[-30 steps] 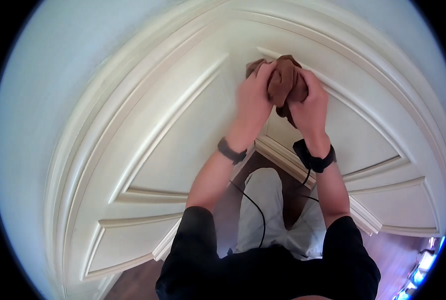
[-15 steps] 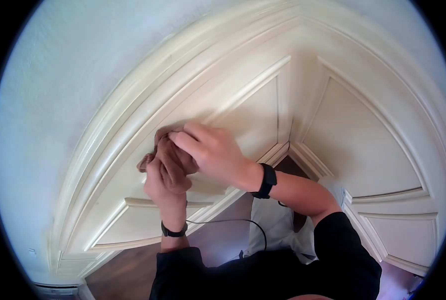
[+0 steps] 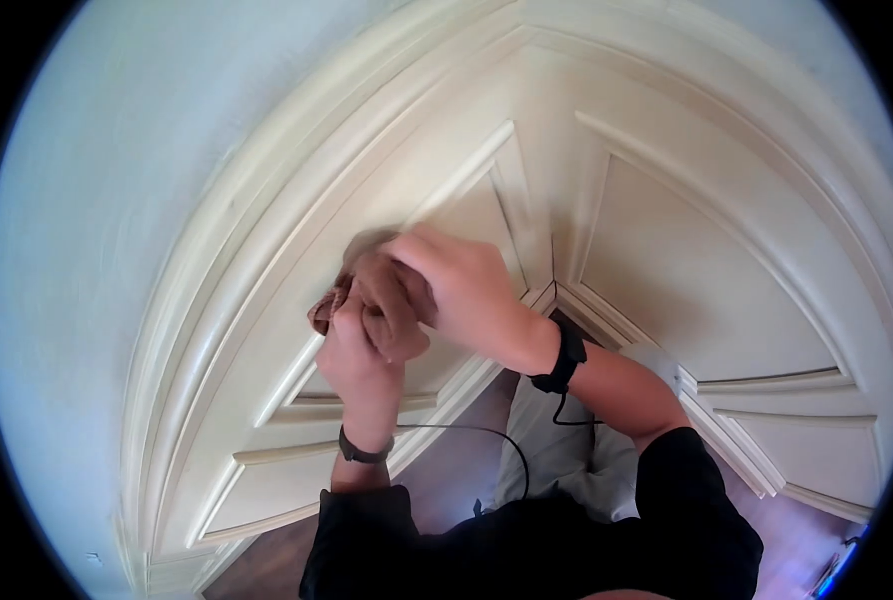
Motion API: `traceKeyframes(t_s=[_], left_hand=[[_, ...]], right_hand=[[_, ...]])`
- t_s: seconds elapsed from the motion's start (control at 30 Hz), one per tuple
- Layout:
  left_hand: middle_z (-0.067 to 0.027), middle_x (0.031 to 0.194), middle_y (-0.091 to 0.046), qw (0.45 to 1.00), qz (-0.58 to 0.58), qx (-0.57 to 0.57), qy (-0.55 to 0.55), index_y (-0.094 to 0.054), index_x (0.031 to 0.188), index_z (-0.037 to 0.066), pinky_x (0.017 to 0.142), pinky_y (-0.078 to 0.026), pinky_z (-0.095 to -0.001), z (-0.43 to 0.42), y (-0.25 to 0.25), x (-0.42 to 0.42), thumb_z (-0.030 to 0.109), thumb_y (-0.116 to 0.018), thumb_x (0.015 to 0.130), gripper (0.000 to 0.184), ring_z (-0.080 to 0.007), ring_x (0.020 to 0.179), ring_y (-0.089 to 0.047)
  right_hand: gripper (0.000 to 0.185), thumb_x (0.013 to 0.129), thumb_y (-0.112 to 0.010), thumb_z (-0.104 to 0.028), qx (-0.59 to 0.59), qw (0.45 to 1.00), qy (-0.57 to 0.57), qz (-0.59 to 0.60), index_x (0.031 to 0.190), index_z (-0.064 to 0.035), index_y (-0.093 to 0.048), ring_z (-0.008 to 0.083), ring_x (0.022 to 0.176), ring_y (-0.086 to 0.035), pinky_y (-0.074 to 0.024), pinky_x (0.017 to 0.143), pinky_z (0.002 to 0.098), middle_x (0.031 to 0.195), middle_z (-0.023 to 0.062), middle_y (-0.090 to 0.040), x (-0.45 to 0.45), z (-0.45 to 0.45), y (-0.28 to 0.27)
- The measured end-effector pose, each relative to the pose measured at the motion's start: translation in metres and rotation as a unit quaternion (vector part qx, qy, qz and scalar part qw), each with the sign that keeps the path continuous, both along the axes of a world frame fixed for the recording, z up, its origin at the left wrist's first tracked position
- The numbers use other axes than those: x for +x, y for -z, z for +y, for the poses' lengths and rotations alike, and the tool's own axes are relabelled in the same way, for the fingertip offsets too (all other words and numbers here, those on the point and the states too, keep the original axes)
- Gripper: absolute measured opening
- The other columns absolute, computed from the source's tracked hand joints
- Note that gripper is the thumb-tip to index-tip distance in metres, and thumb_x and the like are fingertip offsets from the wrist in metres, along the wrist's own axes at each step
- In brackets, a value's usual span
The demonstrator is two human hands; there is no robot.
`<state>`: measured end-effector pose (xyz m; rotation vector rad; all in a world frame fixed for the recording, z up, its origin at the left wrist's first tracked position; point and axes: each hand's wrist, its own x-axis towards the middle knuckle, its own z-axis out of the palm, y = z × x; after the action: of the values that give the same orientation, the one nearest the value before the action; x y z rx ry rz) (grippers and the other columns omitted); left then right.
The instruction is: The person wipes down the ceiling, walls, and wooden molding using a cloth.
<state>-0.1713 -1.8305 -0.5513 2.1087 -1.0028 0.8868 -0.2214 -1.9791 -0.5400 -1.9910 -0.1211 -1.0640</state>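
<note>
A brown cloth (image 3: 392,305) is bunched between my two hands, in front of the cream panelled wall. Below and to the left of it, my left hand (image 3: 359,360) is closed with its fingers gripping the cloth's lower left part. My right hand (image 3: 462,285) is closed on the upper right side of the cloth, its knuckles close to the panelling (image 3: 302,285). A fold hangs between the hands. Some of my right fingers are hidden behind the hand and the cloth. Whether the cloth touches the panel I cannot tell.
Cream panelling with raised mouldings meets at a corner (image 3: 552,255) ahead, with another panel (image 3: 702,270) on the right. Pale wall (image 3: 97,250) lies beyond the top rail. A black cable (image 3: 512,447) runs from near my left wrist. Below are brown floor (image 3: 287,555) and my legs in light trousers (image 3: 557,450).
Both hands and the cloth have shifted a little to the right along the panelling. The view has turned slightly, and the corner appears farther left. Both hands keep their hold.
</note>
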Motion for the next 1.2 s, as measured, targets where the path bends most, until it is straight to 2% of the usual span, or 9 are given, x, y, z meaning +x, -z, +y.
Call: traceKeyframes(t_s=[0.2,0.4,0.5,0.57,0.63,0.73,0.9,1.0,1.2], left_hand=[[-0.0166,0.094,-0.070,0.999,0.035,-0.029,-0.016,-0.058,0.110,0.009,0.087,-0.051,-0.0415,-0.025,0.000,-0.004,0.009,-0.067,0.085,0.027,-0.0360,0.091,-0.068],[-0.0188,0.098,-0.067,0.990,0.050,0.022,-0.134,-0.058,0.109,0.007,0.072,-0.053,-0.0413,0.003,0.005,-0.020,0.007,-0.067,0.082,0.029,-0.0393,0.090,-0.066],[-0.0139,0.097,-0.065,0.975,0.129,0.002,-0.179,-0.056,0.113,0.005,0.079,-0.053,-0.0381,0.026,-0.002,-0.025,0.007,-0.060,0.089,0.024,-0.0314,0.090,-0.065],[-0.0110,0.105,-0.062,0.972,0.032,0.091,-0.214,-0.058,0.115,0.003,0.079,-0.052,-0.0350,0.026,-0.009,-0.030,0.005,-0.058,0.092,0.023,-0.0247,0.093,-0.064],[-0.0115,0.105,-0.061,0.974,0.109,-0.037,-0.192,-0.060,0.114,0.003,0.080,-0.051,-0.0344,0.019,-0.010,-0.028,0.004,-0.059,0.091,0.023,-0.0246,0.095,-0.063],[-0.0119,0.103,-0.061,0.979,0.018,0.066,-0.193,-0.062,0.115,0.004,0.082,-0.050,-0.0346,0.012,-0.012,-0.021,0.004,-0.061,0.089,0.025,-0.0245,0.098,-0.062],[-0.0151,0.100,-0.062,0.978,0.102,0.058,-0.172,-0.061,0.114,0.011,0.066,-0.052,-0.0369,-0.026,-0.012,-0.016,0.009,-0.064,0.086,0.028,-0.0307,0.081,-0.065],[-0.0149,0.077,-0.064,0.996,0.072,0.006,-0.053,-0.053,0.111,0.013,0.056,-0.050,-0.0440,-0.057,-0.019,-0.008,0.006,-0.070,0.074,0.041,-0.0400,0.068,-0.064],[-0.0145,0.086,-0.063,0.998,0.061,-0.002,-0.006,-0.049,0.108,0.011,0.057,-0.049,-0.0436,-0.091,-0.016,-0.002,0.008,-0.073,0.071,0.045,-0.0372,0.075,-0.063]], right_hand=[[0.027,0.069,-0.076,-0.010,0.013,0.999,0.019,-0.024,0.093,-0.0082,-0.063,0.0283,0.068,-0.065,-0.0520,0.058,0.0330,0.075,0.0099,-0.062,0.010,-0.019,0.005],[0.030,0.067,-0.072,-0.004,-0.021,0.996,-0.073,-0.056,0.091,-0.0092,-0.056,0.0282,0.070,-0.063,-0.0503,0.055,0.0373,0.082,0.0070,-0.058,0.012,-0.008,0.003],[0.027,0.069,-0.071,-0.005,-0.020,0.990,-0.130,-0.050,0.088,-0.0091,-0.053,0.0281,0.068,-0.063,-0.0498,0.054,0.0388,0.081,0.0070,-0.056,0.016,0.012,0.002],[0.026,0.070,-0.070,-0.005,-0.023,0.989,-0.145,-0.029,0.089,-0.0095,-0.053,0.0282,0.067,-0.063,-0.0500,0.054,0.0392,0.082,0.0074,-0.056,0.013,0.015,0.001],[0.025,0.071,-0.069,-0.005,-0.011,0.987,-0.157,-0.028,0.090,-0.0092,-0.053,0.0298,0.067,-0.063,-0.0503,0.054,0.0404,0.083,0.0084,-0.056,0.016,0.019,0.006],[0.026,0.071,-0.069,-0.005,-0.006,0.989,-0.147,-0.003,0.091,-0.0086,-0.053,0.0321,0.071,-0.063,-0.0508,0.055,0.0410,0.084,0.0095,-0.057,0.013,0.008,0.003],[0.029,0.071,-0.069,-0.002,0.041,0.995,-0.096,-0.008,0.098,-0.0098,-0.062,0.0320,0.074,-0.064,-0.0509,0.061,0.0394,0.086,0.0105,-0.063,0.013,-0.030,0.005],[0.029,0.072,-0.066,-0.001,0.097,0.991,-0.081,0.047,0.099,-0.0095,-0.064,0.0349,0.079,-0.065,-0.0516,0.066,0.0397,0.085,0.0133,-0.065,0.008,-0.054,0.004],[0.032,0.070,-0.065,0.008,0.135,0.991,-0.014,0.002,0.099,-0.0068,-0.063,0.0258,0.066,-0.057,-0.0480,0.063,0.0319,0.076,0.0110,-0.059,0.013,-0.073,0.022]])
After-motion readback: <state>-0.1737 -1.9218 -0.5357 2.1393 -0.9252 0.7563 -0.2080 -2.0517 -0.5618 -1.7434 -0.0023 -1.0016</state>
